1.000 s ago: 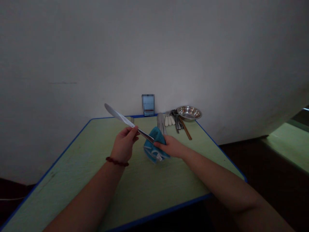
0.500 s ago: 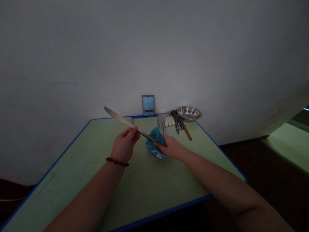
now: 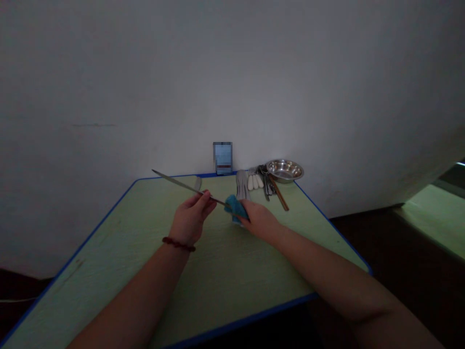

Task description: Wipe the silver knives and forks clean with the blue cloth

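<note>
A metal table knife (image 3: 176, 182) is held slantwise above the table, its blade pointing to the upper left and seen nearly edge-on. My left hand (image 3: 189, 217) pinches it near the middle, between thumb and fingers. At the other end, my right hand (image 3: 259, 218) is closed on a blue cloth (image 3: 234, 206) that lies against the handle. Part of the cloth and the handle's end are hidden by the right hand's fingers.
Behind the hands, several table knives (image 3: 242, 184), white-handled forks (image 3: 255, 182), dark-handled cutlery (image 3: 267, 186) and brown chopsticks (image 3: 279, 194) lie on the light green table (image 3: 232, 286). A steel bowl (image 3: 285, 170) stands back right; a tablet (image 3: 223, 159) leans on the wall. A grey piece (image 3: 198, 182) lies back left.
The knife has rolled from showing its flat blade to nearly edge-on, its tip a little lower. The cloth has bunched tighter around the handle, and my left hand has shifted slightly right.
</note>
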Available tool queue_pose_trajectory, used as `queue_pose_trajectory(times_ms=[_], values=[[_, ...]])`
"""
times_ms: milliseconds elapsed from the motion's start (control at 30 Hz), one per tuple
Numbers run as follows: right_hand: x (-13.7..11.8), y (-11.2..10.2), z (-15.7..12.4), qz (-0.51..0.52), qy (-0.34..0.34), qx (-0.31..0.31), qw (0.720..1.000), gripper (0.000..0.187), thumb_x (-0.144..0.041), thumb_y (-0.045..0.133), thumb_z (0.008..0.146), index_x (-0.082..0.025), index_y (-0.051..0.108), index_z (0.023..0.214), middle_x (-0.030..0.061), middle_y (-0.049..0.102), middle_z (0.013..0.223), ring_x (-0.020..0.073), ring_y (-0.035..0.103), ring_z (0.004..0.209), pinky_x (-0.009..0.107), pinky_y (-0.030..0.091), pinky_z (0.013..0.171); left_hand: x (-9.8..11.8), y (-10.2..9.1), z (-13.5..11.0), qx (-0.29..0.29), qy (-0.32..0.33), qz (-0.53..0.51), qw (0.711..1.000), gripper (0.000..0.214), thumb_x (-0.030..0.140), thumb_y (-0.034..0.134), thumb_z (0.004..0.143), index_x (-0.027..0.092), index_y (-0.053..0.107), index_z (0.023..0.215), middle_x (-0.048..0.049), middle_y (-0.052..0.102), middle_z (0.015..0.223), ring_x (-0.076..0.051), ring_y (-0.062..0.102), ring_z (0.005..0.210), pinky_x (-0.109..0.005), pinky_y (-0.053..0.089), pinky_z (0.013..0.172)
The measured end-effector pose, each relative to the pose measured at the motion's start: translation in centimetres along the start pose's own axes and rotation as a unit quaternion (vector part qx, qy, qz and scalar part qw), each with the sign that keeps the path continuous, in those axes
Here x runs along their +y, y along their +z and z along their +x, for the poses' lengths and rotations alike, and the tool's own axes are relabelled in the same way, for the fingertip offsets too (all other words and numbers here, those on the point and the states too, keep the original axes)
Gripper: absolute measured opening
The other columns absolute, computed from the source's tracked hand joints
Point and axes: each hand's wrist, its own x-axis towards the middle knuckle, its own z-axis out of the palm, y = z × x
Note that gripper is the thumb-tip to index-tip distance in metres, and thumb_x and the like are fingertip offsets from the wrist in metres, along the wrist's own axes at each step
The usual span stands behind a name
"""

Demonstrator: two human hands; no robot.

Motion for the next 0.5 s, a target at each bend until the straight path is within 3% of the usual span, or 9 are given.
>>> queue_pose_trajectory(times_ms=[167,500], values=[[0.15,0.09,0.12,-0.007,-0.027,-0.006,1.0,0.029,-0.023,0.043,0.077,-0.012,0.044,0.105,0.0103,0.058,0.093,0.0172,0.054,0.083,0.029,0.038,0.072,-0.02,-0.05,0.0,-0.016,-0.001,0.011,1.0,0.005,0.018,0.063,0.061,0.014,0.061,0.062,0.0002,0.057,0.066,-0.008,0.054,0.066,-0.021,0.047,0.072],[0.11,-0.46,0.21,0.113,-0.018,-0.038,0.993,0.033,-0.037,0.049,0.073,-0.015,0.052,0.098,0.0081,0.061,0.089,0.0178,0.056,0.081,0.027,0.039,0.068,0.74,-0.22,0.05,-0.034,-0.011,0.031,0.999,0.008,0.013,0.061,0.061,0.012,0.062,0.069,-0.0022,0.059,0.072,-0.01,0.055,0.07,-0.023,0.047,0.071]])
